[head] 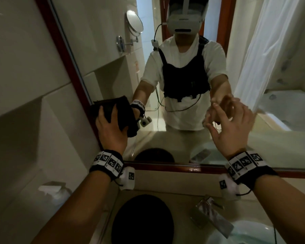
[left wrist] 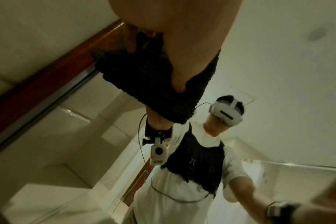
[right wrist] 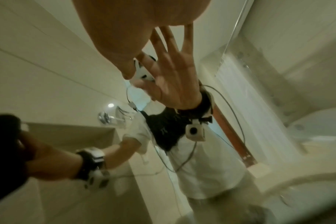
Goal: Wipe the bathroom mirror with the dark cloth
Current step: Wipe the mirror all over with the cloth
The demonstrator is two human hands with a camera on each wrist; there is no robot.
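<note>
**Pressing the dark cloth to the mirror's left edge**

Pressing flat against the glass, the fingers [head: 102, 112] of the left hand [head: 111, 129] are spread over the dark cloth [head: 121, 110], with the thumb laid on the cloth's lower right part; in the left wrist view the thumb and one finger are seen lying on its pile, not curled round it. The cloth is held against the mirror [head: 183, 141] at about nine o'clock of the glass, its left edge touching or overlapping the red-brown wooden frame [head: 63, 55]; which of the two cannot be told.

At about three o'clock from the cloth, the right hand [head: 231, 127] is raised before the glass with its fingers straight and fanned apart. Nothing is held in it. Whether its fingertips meet the glass cannot be told, as the hand is blurred.

Marker bands are worn on both wrists. Below the frame, at six o'clock, a dark round object [head: 141, 221] lies on the counter, and a white spray bottle [head: 55, 192] stands at about eight o'clock, near the tiled wall [head: 21, 71].
</note>
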